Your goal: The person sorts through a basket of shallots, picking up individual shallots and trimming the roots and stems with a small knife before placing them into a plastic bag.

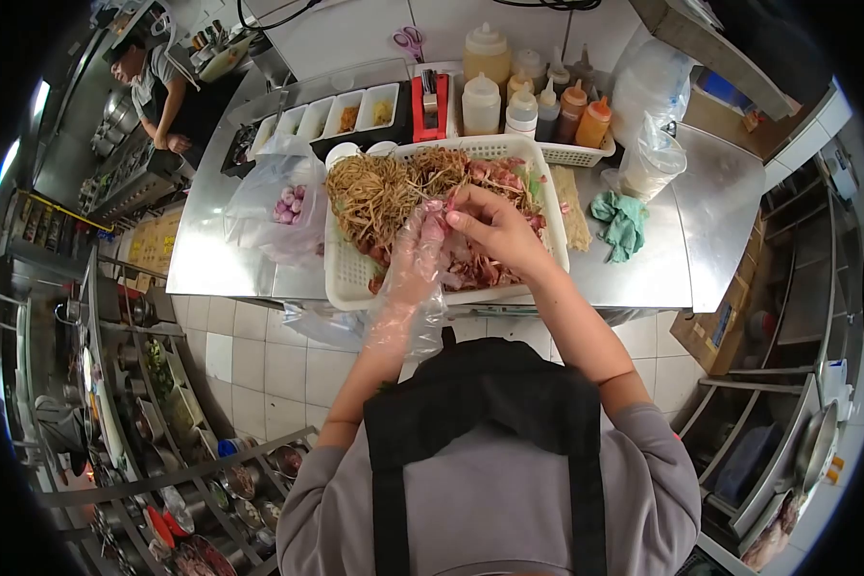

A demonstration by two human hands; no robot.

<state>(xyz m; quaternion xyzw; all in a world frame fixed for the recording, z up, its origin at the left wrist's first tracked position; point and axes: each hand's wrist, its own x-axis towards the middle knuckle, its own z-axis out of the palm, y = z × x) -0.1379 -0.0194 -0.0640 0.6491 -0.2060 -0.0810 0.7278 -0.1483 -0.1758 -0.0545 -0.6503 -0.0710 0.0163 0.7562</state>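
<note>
Black apron straps (390,509) cross the grey shirt (494,509) of the person, whose forearms reach forward to a white plastic basket (342,274) on a metal counter (634,283). Over the basket, the left hand (420,248), in a loose clear plastic glove, has its fingers curled round what looks like a small pink shallot (436,217), partly hidden by the glove. Thumb and forefinger of the bare right hand (494,223) pinch at that shallot from the other side. Inside the basket, dry stalks (370,197) are heaped at the left and back, with reddish shallots and skins (485,269) at the right and front. Left of the basket, a clear bag (250,216) holds purple shallots (289,204). Behind the basket stand food tubs (348,113), a red holder (419,108) and sauce bottles (480,106). Right of the basket lies a crumpled green cloth (620,226). Well beyond the basket, to its left, another person (163,106) stands.
</note>
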